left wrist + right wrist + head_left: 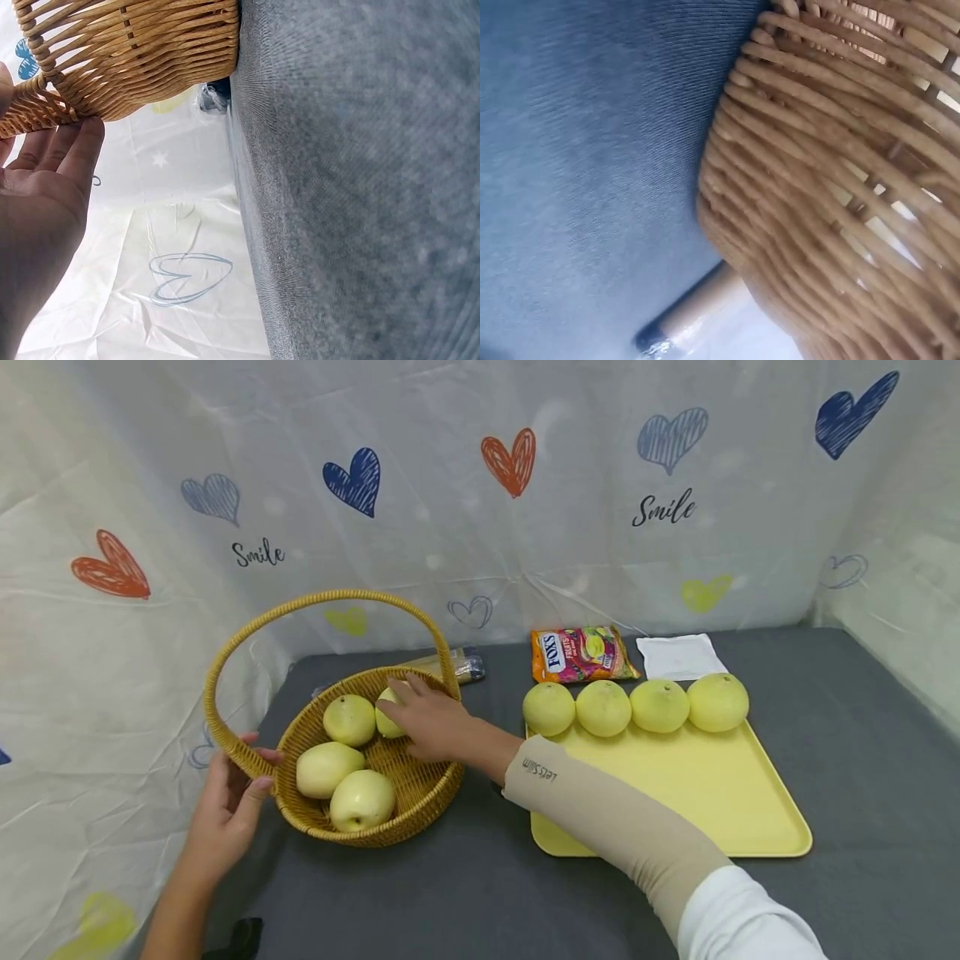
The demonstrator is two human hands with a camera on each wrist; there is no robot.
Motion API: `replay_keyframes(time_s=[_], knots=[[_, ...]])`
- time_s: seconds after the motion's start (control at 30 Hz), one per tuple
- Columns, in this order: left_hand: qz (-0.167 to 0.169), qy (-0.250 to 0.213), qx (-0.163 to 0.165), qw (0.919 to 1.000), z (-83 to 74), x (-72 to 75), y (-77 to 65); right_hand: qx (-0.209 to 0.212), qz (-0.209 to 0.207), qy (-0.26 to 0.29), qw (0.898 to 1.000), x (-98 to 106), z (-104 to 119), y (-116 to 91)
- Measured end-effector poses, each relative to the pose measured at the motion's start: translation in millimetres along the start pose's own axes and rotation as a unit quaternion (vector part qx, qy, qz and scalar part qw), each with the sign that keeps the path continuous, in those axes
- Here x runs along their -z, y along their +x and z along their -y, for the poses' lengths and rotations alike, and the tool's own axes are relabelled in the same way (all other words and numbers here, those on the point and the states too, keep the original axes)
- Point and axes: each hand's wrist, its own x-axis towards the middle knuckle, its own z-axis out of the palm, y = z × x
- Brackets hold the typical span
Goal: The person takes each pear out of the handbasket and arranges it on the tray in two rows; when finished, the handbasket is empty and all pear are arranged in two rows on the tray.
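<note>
Hands meet at a wicker basket (420,797) in the lower left of the head view: the right hand (427,722) reaches in, fingers curled over a pale green fruit (386,714) at the basket's far side, while the left hand (225,814) rests straight fingers against the outer rim. Three more fruits lie inside. Right of centre, four fruits line the back edge of a yellow tray (712,793).

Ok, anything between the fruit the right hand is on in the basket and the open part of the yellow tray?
Only the basket itself: its near rim and arched handle stand around the fruit under the right hand, so it must be lifted over the rim. Beyond that, the grey cloth is bare up to the tray, whose front area is free.
</note>
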Motion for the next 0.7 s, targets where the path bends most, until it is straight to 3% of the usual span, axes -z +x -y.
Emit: replay_keyframes(time_s=[0.23, 0.33, 0.5, 0.57, 0.7], knots=[[0.0, -0.007, 0.003, 1.0, 0.2, 0.2, 0.2, -0.018, -0.048, -0.086, 0.995, -5.2, 0.8, 11.7], [-0.002, 0.006, 0.026, 0.9996, 0.2, 0.4, -0.7, -0.032, -0.067, -0.106, 0.992, -6.5, 1.2, 11.9], [-0.005, 0.01, 0.032, 0.9994, 0.7, 0.9, -1.7, -0.026, -0.084, -0.093, 0.992, -9.2, 1.2, 11.0], [-0.003, 0.007, 0.023, 0.9997, 1.1, 0.7, -1.6, -0.021, -0.081, -0.09, 0.992, -9.4, 1.0, 10.3], [-0.003, 0.016, 0.034, 0.9993, 0.3, 0.6, -2.0, -0.018, -0.066, -0.08, 0.994, -8.8, 1.0, 8.9]])
